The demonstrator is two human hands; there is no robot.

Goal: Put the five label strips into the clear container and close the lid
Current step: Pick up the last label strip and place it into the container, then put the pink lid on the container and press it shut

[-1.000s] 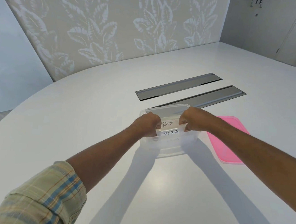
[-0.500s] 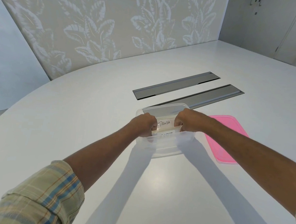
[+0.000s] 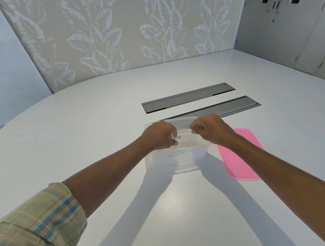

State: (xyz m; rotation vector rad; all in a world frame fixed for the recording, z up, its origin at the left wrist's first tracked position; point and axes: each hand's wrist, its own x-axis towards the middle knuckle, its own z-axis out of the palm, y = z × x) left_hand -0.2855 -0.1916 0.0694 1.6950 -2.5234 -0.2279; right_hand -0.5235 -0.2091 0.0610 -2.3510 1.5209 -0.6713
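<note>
The clear container [image 3: 183,166] stands open on the white table in front of me. Both my hands are over it, holding a white label strip [image 3: 185,140] marked PANDA just above the opening. My left hand [image 3: 159,135] pinches its left end. My right hand [image 3: 212,130] is closed at the strip's upper right end, with the fingertips hiding the contact. Another strip [image 3: 177,154] with handwriting lies inside on the container's floor, blurred through the wall. The pink lid [image 3: 240,160] lies flat on the table, right of the container.
Two long grey cable hatches [image 3: 188,97] [image 3: 240,106] are set into the table just behind the container. A leaf-patterned wall runs along the far left, and grey cabinet doors [image 3: 305,37] stand at the back right.
The strip has tilted and sunk toward the container's opening. My right hand has risen slightly toward the far rim, while my left hand stays low on the left end.
</note>
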